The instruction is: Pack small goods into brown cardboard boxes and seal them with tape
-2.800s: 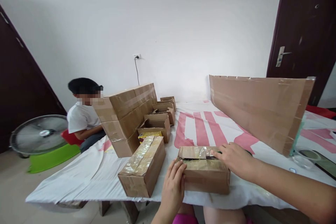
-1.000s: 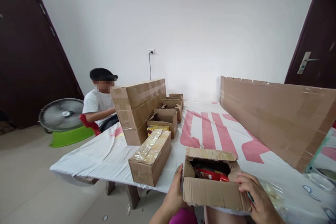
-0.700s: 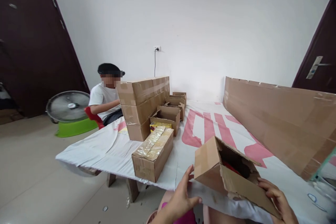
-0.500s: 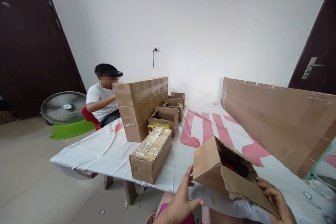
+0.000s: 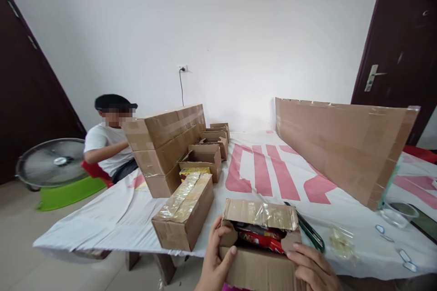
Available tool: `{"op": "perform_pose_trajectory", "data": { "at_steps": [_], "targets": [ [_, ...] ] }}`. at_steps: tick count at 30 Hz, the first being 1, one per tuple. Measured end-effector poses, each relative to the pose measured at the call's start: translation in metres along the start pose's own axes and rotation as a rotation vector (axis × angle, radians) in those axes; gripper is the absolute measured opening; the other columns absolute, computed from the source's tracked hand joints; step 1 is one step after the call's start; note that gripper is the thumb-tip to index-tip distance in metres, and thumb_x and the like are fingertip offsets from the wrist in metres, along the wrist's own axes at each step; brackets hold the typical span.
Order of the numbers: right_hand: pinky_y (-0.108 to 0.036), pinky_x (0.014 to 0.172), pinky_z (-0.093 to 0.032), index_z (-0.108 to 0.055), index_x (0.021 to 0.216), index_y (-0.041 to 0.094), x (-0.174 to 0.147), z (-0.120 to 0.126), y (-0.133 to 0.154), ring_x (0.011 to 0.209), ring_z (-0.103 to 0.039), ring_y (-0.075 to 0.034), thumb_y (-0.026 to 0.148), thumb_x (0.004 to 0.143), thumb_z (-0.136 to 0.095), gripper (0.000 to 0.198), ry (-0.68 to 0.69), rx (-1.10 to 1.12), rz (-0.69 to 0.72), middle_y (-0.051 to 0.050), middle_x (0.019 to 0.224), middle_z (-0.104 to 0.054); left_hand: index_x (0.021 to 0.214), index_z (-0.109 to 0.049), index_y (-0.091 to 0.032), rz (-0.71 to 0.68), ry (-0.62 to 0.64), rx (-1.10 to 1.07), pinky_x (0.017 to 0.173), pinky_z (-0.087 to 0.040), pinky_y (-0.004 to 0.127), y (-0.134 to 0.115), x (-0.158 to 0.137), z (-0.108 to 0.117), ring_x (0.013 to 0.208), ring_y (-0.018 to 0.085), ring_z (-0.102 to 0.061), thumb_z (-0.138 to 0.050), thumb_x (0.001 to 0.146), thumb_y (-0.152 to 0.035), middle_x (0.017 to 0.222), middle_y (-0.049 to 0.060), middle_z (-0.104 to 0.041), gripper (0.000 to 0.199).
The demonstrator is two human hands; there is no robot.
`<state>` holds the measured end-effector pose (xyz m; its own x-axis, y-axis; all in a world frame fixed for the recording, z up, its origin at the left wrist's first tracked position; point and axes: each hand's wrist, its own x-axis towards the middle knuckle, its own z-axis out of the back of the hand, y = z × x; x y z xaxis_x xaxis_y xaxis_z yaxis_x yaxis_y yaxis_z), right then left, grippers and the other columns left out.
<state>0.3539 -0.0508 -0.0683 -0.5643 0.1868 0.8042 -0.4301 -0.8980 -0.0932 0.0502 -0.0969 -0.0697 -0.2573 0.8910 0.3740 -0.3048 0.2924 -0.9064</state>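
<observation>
An open cardboard box (image 5: pixel 261 267) sits at the near edge of the table, between my two hands. Inside it lie red-and-black glossy packets (image 5: pixel 261 239). My left hand (image 5: pixel 216 254) grips the box's left side, thumb over the near flap and fingers at the left corner. On the right, my right hand (image 5: pixel 312 266) is closed on the near right corner, with its fingers over the flap. The far flap stands up and carries clear tape. Just beyond the box lies a long dark green tool (image 5: pixel 309 231), partly hidden.
A taped carton (image 5: pixel 184 209) lies to the left, before a stack of cartons (image 5: pixel 164 145). Open boxes (image 5: pixel 203 157) line the stack. A cardboard panel (image 5: pixel 334 145) stands at right. Crumpled clear tape (image 5: pixel 342 242) lies nearby. Another person (image 5: pixel 109 145) sits behind the stack.
The box has been turned and set lower, its opening now facing me with the red packets showing. My left hand has closed onto it. The view has swung right.
</observation>
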Motion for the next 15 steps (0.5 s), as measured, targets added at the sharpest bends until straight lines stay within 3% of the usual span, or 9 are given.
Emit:
{"op": "perform_pose_trajectory", "data": {
  "at_steps": [5, 7, 9, 12, 15],
  "targets": [
    [-0.031, 0.093, -0.054, -0.06, 0.099, 0.024, -0.021, -0.004, 0.0, 0.118, -0.061, -0.022, 0.005, 0.083, -0.048, 0.027, -0.048, 0.0, -0.073, -0.006, 0.119, -0.07, 0.104, -0.062, -0.022, 0.012, -0.07, 0.013, 0.114, -0.027, 0.054, 0.003, -0.003, -0.008, 0.142, 0.038, -0.031, -0.063, 0.08, -0.054, 0.151, 0.017, -0.035, 0.04],
    [-0.034, 0.096, -0.053, -0.059, 0.111, 0.024, -0.031, -0.011, 0.0, 0.123, -0.057, -0.024, 0.004, 0.08, -0.052, 0.038, -0.142, 0.014, -0.192, -0.008, 0.128, -0.064, 0.102, -0.063, -0.022, 0.0, -0.128, 0.004, 0.114, -0.027, 0.053, 0.003, -0.003, -0.012, 0.14, 0.037, -0.034, -0.063, 0.078, -0.057, 0.149, 0.016, -0.04, 0.042],
    [-0.036, 0.095, -0.054, -0.051, 0.129, 0.024, -0.039, -0.019, -0.001, 0.124, -0.056, -0.025, 0.009, 0.082, -0.056, 0.05, -0.199, 0.076, -0.398, -0.012, 0.135, -0.057, 0.101, -0.063, -0.022, -0.017, -0.159, 0.0, 0.113, -0.028, 0.052, 0.002, -0.002, -0.015, 0.139, 0.037, -0.037, -0.063, 0.077, -0.059, 0.147, 0.016, -0.042, 0.044],
    [-0.037, 0.094, -0.056, -0.03, 0.148, 0.024, -0.042, -0.031, -0.003, 0.124, -0.056, -0.027, 0.02, 0.087, -0.058, 0.067, -0.098, 0.344, -0.685, -0.016, 0.143, -0.05, 0.103, -0.061, -0.023, -0.014, -0.156, 0.011, 0.113, -0.027, 0.051, 0.0, 0.0, -0.017, 0.138, 0.036, -0.037, -0.062, 0.078, -0.059, 0.147, 0.015, -0.042, 0.044],
    [-0.04, 0.101, -0.051, -0.028, 0.151, 0.026, -0.041, -0.04, -0.005, 0.127, -0.054, -0.028, 0.025, 0.087, -0.061, 0.072, -0.018, 0.601, -0.756, -0.015, 0.148, -0.045, 0.104, -0.061, -0.023, -0.004, -0.169, 0.03, 0.114, -0.027, 0.051, -0.002, 0.002, -0.018, 0.138, 0.036, -0.037, -0.06, 0.079, -0.06, 0.147, 0.015, -0.042, 0.045]
  ]
}}
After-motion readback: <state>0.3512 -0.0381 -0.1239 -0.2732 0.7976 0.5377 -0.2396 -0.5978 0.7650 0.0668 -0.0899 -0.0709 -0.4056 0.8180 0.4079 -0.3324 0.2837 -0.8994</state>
